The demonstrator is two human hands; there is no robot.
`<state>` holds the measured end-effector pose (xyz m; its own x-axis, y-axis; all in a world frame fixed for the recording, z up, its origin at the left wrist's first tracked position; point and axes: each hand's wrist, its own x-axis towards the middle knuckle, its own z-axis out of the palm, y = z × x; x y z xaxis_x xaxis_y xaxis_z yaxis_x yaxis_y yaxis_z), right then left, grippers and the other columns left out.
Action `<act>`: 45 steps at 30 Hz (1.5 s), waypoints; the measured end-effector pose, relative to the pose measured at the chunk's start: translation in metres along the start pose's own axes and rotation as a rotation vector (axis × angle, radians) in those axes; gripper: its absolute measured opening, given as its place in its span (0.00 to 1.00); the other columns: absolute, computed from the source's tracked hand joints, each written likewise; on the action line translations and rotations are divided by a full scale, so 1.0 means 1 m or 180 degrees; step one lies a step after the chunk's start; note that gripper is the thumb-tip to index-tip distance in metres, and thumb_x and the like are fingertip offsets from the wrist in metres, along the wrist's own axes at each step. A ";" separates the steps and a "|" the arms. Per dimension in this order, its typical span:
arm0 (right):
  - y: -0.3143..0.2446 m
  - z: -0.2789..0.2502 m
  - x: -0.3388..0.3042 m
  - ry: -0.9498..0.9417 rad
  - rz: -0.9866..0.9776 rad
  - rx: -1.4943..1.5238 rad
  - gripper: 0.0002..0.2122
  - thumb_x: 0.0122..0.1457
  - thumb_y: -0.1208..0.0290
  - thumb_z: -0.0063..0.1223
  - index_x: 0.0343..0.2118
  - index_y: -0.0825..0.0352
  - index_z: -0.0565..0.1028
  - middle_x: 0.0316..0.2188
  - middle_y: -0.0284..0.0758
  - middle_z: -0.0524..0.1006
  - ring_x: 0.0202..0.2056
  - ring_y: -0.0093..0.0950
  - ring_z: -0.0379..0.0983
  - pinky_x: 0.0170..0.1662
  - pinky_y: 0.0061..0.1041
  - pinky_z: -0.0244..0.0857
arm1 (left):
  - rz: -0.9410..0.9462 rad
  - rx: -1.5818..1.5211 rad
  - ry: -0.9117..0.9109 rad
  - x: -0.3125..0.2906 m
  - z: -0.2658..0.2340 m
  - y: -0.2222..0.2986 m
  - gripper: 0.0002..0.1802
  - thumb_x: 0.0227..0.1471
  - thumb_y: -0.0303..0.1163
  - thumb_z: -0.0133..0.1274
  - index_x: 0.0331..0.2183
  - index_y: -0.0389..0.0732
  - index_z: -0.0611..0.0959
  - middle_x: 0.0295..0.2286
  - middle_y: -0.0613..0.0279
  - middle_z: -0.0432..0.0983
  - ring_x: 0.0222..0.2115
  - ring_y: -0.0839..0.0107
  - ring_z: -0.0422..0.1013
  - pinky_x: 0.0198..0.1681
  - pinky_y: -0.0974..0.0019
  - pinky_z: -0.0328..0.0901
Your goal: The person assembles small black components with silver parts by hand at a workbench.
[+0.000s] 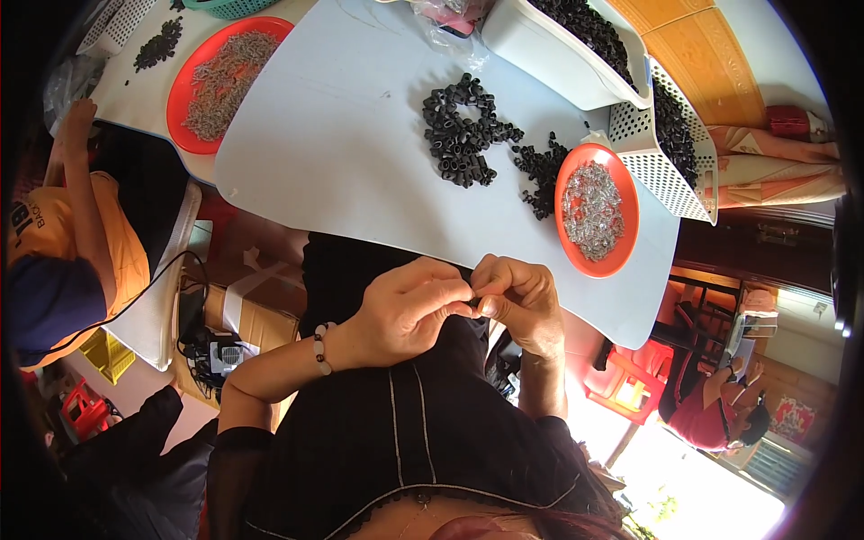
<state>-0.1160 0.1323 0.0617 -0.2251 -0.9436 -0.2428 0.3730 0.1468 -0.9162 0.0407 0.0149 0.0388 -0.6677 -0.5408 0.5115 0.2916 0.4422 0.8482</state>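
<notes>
Just beyond the table's near edge, my left hand [405,310] and my right hand [526,306] meet fingertip to fingertip. Pinched between them is a small black part [474,301], mostly covered by the fingers. Both hands are closed on it. On the light blue table [333,135] lies a loose pile of short black ring-like parts [463,135]. To its right is a smaller heap of black pieces [543,175]. An orange-red dish [601,268] filled with small clear pieces stands near the table's right side.
A white bin [558,58] and a perforated white basket [652,175], both holding black parts, stand at the far right. Another red dish [180,103] sits on the adjoining table at left. A person in orange [81,243] is at left; someone in red [706,409] sits farther right.
</notes>
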 end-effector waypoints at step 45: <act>-0.051 -0.063 0.117 0.1048 -0.1427 -0.4232 0.06 0.53 0.74 0.59 0.34 0.64 0.80 0.28 0.39 0.78 0.33 0.38 0.76 0.37 0.36 0.70 | -0.1207 -0.0854 0.0058 0.020 0.032 -0.054 0.04 0.54 0.23 0.56 0.32 0.32 0.81 0.27 0.61 0.77 0.26 0.80 0.73 0.30 0.75 0.69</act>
<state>-0.2181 0.0336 0.0595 -0.3585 -0.9003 0.2468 -0.8420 0.1976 -0.5019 -0.0101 0.0032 -0.0010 -0.7499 -0.6422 0.1586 0.1976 0.0113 0.9802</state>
